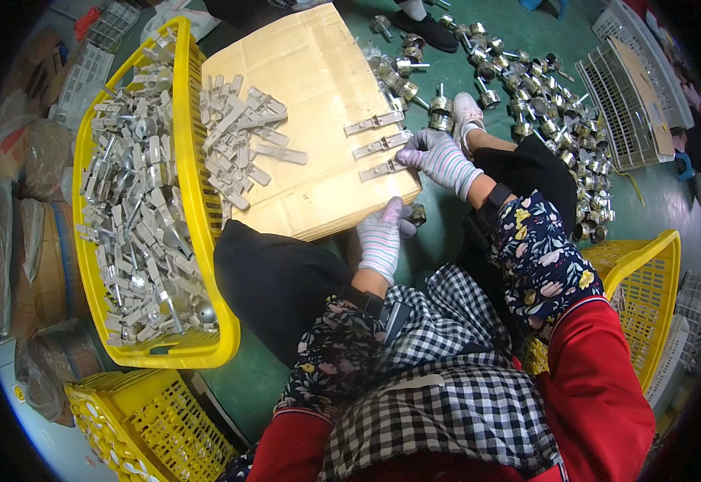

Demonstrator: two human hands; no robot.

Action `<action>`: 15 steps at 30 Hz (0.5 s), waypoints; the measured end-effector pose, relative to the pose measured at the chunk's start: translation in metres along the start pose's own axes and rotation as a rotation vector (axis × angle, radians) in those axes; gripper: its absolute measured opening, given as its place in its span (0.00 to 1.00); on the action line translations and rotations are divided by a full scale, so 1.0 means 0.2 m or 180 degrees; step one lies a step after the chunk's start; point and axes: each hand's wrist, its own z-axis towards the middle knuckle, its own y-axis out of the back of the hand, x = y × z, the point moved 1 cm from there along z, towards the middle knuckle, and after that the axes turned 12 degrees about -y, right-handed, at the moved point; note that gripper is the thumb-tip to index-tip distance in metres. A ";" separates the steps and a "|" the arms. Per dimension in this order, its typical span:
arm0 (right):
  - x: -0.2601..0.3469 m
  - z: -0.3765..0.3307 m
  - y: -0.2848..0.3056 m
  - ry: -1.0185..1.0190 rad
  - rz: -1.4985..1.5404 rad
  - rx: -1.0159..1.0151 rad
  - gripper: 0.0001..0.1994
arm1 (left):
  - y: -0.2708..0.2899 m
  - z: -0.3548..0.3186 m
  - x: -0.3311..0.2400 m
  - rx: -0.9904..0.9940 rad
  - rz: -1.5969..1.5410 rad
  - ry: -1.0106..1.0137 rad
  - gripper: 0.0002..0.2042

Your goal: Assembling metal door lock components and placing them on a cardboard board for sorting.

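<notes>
A beige cardboard slab lies in front of me, beside my knee. Three grey lever clips with metal ends sit in a row along its right edge. My right hand, in a striped glove, has its fingertips closed on the end of the lowest clip. At the slab's near right corner is my left hand, also gloved, its fingers curled round a small round metal fitting, mostly hidden. A loose heap of grey lever clips rests on the slab's left part.
A yellow crate full of grey levers and metal parts stands left. Many round metal fittings with stems cover the green floor at the far right. Yellow baskets stand near me; a white crate stands far right.
</notes>
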 end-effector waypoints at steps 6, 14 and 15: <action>0.03 -0.05 0.01 0.0208 -0.0032 -0.0167 0.16 | -0.01 -0.01 -0.02 -0.0007 0.0013 0.0050 0.17; 0.07 -0.13 0.03 0.0615 0.0083 -0.0159 0.14 | -0.01 0.00 0.00 -0.0001 -0.0072 0.0096 0.18; 0.06 -0.11 0.03 0.0593 0.0115 -0.0220 0.15 | -0.01 0.00 0.00 -0.0020 -0.0070 0.0056 0.18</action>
